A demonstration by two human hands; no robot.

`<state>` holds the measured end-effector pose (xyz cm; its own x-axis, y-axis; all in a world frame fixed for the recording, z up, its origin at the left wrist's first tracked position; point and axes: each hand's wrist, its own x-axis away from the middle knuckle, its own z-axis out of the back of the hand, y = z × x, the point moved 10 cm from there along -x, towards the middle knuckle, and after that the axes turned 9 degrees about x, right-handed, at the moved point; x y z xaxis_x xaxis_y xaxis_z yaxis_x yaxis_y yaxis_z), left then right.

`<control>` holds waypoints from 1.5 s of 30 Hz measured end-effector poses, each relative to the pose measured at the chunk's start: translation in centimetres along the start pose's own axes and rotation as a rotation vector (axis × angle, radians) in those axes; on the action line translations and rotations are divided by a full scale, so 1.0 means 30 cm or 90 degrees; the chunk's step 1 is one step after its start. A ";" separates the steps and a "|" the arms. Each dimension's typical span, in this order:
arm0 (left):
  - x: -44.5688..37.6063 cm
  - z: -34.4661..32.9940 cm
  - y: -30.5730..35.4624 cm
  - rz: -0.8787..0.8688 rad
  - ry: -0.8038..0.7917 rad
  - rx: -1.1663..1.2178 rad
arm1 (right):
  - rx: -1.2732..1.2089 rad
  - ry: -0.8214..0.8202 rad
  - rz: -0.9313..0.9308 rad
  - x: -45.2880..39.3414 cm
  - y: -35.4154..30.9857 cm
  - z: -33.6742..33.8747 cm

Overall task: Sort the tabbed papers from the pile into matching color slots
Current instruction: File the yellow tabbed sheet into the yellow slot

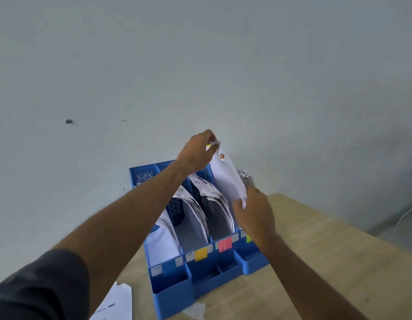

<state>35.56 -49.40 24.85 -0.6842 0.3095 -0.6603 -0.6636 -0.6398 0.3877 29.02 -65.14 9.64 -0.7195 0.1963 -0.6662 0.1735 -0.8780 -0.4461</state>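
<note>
A blue file organizer (170, 289) with several slots stands on the wooden table, labelled blue (168, 267), yellow (201, 254), pink (224, 244) and green (249, 238). Stacks of white papers fill the slots. A white sheet (225, 179) with a yellow-green tab at its top corner is held above the rightmost, green-labelled slot. My left hand (197, 152) pinches its top corner. My right hand (253, 211) grips its lower edge, partly hiding the green slot.
The pile of remaining papers (118, 303) lies at the table's front left corner. A grey wall stands right behind the organizer. Bare wooden table (315, 250) extends to the right. A small paper scrap (197, 310) lies in front of the organizer.
</note>
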 end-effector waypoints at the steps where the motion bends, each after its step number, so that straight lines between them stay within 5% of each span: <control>1: 0.008 -0.012 -0.013 0.012 -0.016 -0.004 | 0.041 -0.038 -0.028 0.011 0.028 -0.017; 7: 0.074 -0.145 -0.123 0.099 -0.230 -0.111 | 0.111 -0.122 -0.074 0.027 0.102 -0.073; 16: 0.060 -0.076 -0.042 -0.023 -0.057 -0.125 | 0.003 -0.078 -0.088 0.007 0.130 -0.092; 22: 0.040 -0.126 0.003 -0.072 -0.116 -0.149 | -0.006 -0.064 -0.115 0.006 0.147 -0.101; 27: 0.067 -0.238 -0.084 0.009 -0.250 -0.201 | 0.116 -0.052 -0.105 0.005 0.155 -0.079; 31: 0.079 -0.283 -0.127 0.067 -0.315 -0.242 | 0.010 -0.023 -0.164 -0.005 0.166 -0.044; 39: 0.122 -0.323 -0.130 0.110 -0.367 -0.216 | 0.109 -0.097 -0.056 -0.036 0.080 -0.092; 45: 0.125 -0.244 -0.095 0.092 -0.313 -0.109 | 0.001 -0.002 -0.036 -0.009 0.022 -0.024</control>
<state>37.10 -51.57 16.54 -0.8530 0.4767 -0.2126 -0.5216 -0.7930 0.3147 29.79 -65.46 9.10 -0.7304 0.2439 -0.6380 0.1313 -0.8665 -0.4816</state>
